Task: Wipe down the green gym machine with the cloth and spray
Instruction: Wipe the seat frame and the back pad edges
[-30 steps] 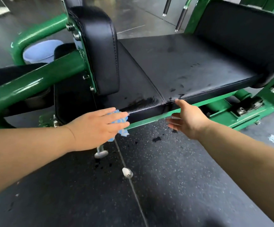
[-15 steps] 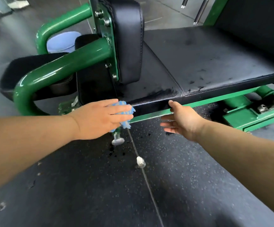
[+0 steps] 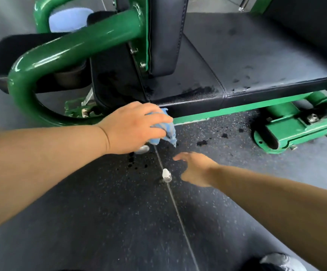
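Gripping blue cloth [image 3: 166, 132] in left hand [image 3: 133, 128], fingers curled over its top, thumb hidden. Most of it bunched under palm and fingers. Loose tail hanging out past the fingertips, down and to the right, toward the floor. Holding the wad up against the front lower edge of the black seat pad [image 3: 198, 94] on the green gym machine [image 3: 70, 47], near the pad's left corner, just above the green frame rail [image 3: 227, 112]. Dark wet streaks on the pad top near that edge. Holding right hand [image 3: 196, 169] low over the rubber floor [image 3: 100, 222], fingers loosely extended, nothing in it, apart from the cloth. Small white-capped item [image 3: 166, 175] standing on the floor just beside those fingers, not touching. Cannot tell whether that's the spray.
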The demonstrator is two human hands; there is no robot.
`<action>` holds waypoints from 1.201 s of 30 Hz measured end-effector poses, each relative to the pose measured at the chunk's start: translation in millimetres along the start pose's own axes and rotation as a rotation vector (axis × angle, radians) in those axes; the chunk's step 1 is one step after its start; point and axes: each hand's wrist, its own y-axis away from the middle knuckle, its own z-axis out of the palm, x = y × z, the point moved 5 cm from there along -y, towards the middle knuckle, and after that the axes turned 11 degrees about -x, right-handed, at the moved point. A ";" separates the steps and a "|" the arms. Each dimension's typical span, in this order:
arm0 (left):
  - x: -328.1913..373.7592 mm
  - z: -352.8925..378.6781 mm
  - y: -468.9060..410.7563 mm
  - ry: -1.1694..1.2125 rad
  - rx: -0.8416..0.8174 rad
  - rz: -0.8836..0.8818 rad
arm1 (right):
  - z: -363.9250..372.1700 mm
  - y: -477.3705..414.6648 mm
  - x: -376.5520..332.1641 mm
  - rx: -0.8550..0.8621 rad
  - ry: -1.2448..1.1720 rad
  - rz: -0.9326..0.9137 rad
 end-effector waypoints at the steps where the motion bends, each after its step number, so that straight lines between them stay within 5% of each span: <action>1: -1.7 0.8 -1.0 0.006 0.012 -0.015 | 9.4 -6.3 2.4 -0.029 0.099 0.000; 15: -15.3 9.3 -17.8 0.049 0.053 -0.154 | 38.6 -68.5 10.8 -0.029 0.132 -0.103; 20: -17.5 4.2 -17.0 0.112 0.043 -0.191 | -2.4 -42.6 12.5 0.161 -0.107 -0.078; 27: -14.7 -20.6 -70.0 0.167 0.109 -0.185 | -93.2 36.6 67.8 0.671 -0.618 -0.085; 31: -8.5 -44.6 -136.1 0.313 0.211 -0.251 | -142.9 97.1 93.1 0.803 -1.018 -0.236; 36: -0.5 -85.6 -208.1 0.470 0.262 -0.303 | -194.0 167.9 96.9 0.636 -0.964 -0.328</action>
